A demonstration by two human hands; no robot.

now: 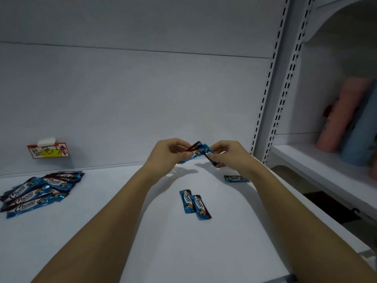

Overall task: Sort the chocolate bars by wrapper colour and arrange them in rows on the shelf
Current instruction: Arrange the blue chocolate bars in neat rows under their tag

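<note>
— Bars first: what is sitting at the far left of the shelf [114,231]?

— A loose pile of chocolate bars [38,193] is lying there, blue and brown wrappers overlapping one another, with "Choco" printed in white. Behind the pile, a small red and yellow price tag [49,151] is hanging on the white back panel.

— And moving toward the middle?

— The person's left hand [165,153] is hovering above the shelf with its fingers curled in, pinching one end of a small bunch of bars [199,153]. Blue and brown wrappers are both showing in that bunch, but how many bars it is holding cannot be told.

— What is the other hand doing?

— The right hand [228,154] is meeting the left one, its fingers curled round the other end of the same bunch. Both hands are gripping it clear of the shelf surface.

— Anything lying below them?

— Two bars [193,204] are lying side by side, touching, pointing away from the camera, between the two forearms. Further right, a single bar [235,178] is lying crosswise just beside the right wrist.

— And at the far right?

— A slotted upright [271,78] is dividing this bay from the next one, where pink and blue upright packs [346,123] are standing, blurred.
</note>
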